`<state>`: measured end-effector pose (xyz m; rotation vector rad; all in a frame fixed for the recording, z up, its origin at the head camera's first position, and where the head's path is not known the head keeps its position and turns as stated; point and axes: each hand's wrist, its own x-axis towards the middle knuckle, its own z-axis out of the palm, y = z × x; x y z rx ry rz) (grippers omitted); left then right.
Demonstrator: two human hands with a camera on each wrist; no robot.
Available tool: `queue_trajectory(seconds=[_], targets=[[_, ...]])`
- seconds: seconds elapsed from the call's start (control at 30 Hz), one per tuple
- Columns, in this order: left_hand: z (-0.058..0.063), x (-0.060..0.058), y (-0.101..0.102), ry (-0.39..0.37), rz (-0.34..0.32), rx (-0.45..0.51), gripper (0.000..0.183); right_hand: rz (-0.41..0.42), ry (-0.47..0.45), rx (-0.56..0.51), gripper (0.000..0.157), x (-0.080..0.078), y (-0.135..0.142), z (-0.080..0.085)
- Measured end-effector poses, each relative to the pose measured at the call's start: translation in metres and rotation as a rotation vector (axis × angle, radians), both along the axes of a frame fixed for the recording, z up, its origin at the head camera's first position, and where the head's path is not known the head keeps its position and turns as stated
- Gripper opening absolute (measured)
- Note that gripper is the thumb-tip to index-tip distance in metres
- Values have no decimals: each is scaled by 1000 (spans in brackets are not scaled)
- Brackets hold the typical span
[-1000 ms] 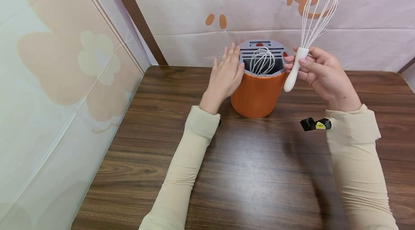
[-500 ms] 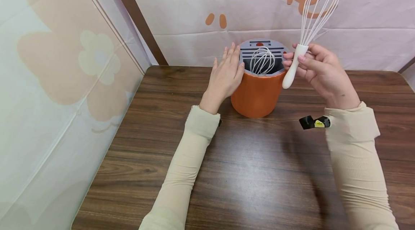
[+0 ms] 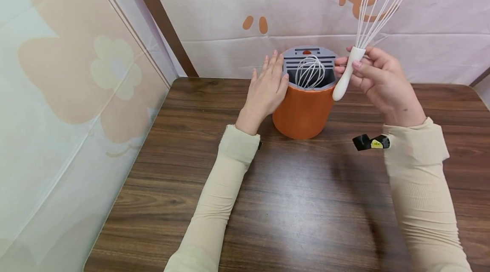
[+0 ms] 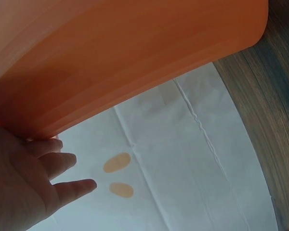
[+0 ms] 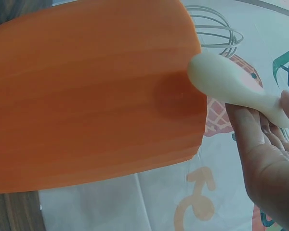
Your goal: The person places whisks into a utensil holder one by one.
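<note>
An orange utensil holder [image 3: 302,112] with a grey slotted top stands at the back of the table. My left hand [image 3: 266,87] rests against its left side with the fingers straight. The wire loops of one whisk [image 3: 309,72] stick up from its front compartment, its handle hidden inside. Just right of the holder, my right hand [image 3: 383,80] pinches the white handle of a second whisk [image 3: 354,61], loops up and handle end tilted down to the left. In the right wrist view the whisk handle [image 5: 231,82] appears beside the holder's rim.
The holder stands on a brown wood-grain table [image 3: 298,204]. Close behind it hangs a pale printed cloth [image 3: 218,16], and another cloth with a flower print [image 3: 76,93] hangs on the left. A black wrist device [image 3: 370,142] sits at my right cuff.
My right hand has moved slightly up, raising the held whisk; its handle end has shifted a little left towards the holder. My left hand and the holder have stayed put.
</note>
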<state>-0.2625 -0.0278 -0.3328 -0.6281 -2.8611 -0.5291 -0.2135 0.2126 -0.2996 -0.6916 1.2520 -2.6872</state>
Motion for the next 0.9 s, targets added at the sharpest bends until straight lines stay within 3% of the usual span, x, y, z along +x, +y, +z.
queue_trajectory(seconds=[0.47, 0.9], targets=[[2, 0, 0, -1, 14, -42, 57, -40, -4, 41, 27, -1, -5, 4], [6, -1, 2, -4, 44, -122, 57, -61, -11, -37, 27, -2, -7, 10]])
